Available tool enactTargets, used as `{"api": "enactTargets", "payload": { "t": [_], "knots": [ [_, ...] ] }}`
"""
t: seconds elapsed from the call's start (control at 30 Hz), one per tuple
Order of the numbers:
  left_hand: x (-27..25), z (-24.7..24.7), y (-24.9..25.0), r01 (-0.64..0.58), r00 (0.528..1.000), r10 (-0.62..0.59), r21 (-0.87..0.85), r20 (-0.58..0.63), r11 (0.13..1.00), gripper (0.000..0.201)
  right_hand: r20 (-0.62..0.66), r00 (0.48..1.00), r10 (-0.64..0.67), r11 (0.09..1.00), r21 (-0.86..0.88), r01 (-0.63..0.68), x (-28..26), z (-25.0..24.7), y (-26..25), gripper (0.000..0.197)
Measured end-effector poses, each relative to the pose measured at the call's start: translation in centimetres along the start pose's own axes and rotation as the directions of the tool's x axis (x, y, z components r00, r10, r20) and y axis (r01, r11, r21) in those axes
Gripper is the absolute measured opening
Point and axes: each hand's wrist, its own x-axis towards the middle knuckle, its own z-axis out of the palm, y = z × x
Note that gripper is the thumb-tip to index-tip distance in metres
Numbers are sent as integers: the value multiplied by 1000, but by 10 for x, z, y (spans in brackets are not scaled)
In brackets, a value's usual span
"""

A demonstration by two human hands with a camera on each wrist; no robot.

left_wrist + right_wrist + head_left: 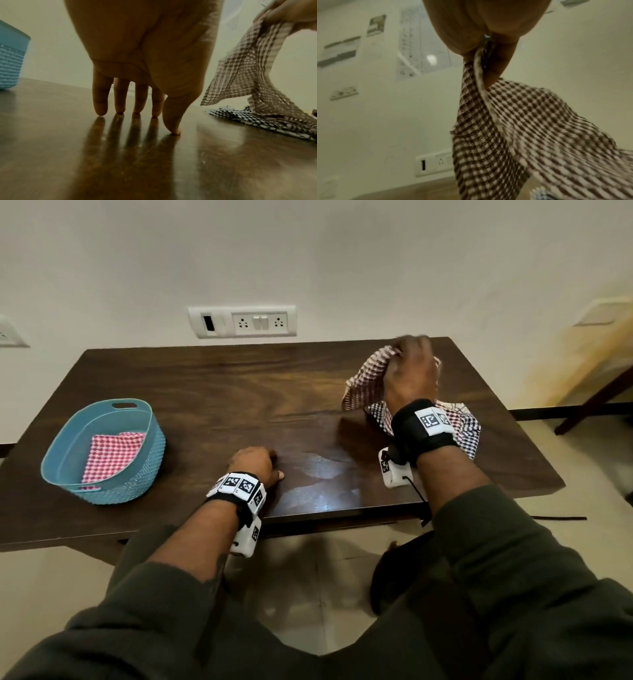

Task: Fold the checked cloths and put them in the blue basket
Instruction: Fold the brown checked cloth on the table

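Note:
My right hand (409,364) pinches a brown checked cloth (368,378) by its edge and lifts it above the table's far right; in the right wrist view the brown checked cloth (513,135) hangs from my fingers. Under it a dark checked cloth (462,426) lies crumpled on the table, and it shows as the dark checked cloth (257,119) in the left wrist view. My left hand (257,462) rests on the tabletop with straight fingertips (100,111) touching the wood, holding nothing. The blue basket (106,450) stands at the left with a folded red checked cloth (111,453) inside.
The dark wooden table (239,392) stands against a white wall with a socket panel (241,321). A dark wooden frame (596,402) stands on the floor to the right. The table's front edge runs just behind my left wrist.

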Motion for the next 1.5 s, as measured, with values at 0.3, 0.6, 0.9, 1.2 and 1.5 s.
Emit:
{"api": "enactTargets", "payload": {
  "t": [0.3,0.6,0.9,1.2,1.5],
  "knots": [
    [-22,-14,-30,40,979,-175,-748,-103,663,50,503,855,-129,975,221,17,-65,26,-51,37],
    [-43,15,-13,57,998,0,-962,60,267,15,590,806,38,894,341,-292,-141,70,-22,42],
    [-44,-15,-11,-199,949,-200,-956,-243,215,32,374,921,-110,991,-25,128,-129,45,-35,24],
    [-68,-74,3,-362,885,-204,-894,-419,265,39,430,903,28,944,285,-164,-153,34,-78,26],
    [-93,-161,-45,-255,637,-85,-314,-766,915,15,293,947,-130,983,163,84,-81,-33,-92,25]
  ]
}}
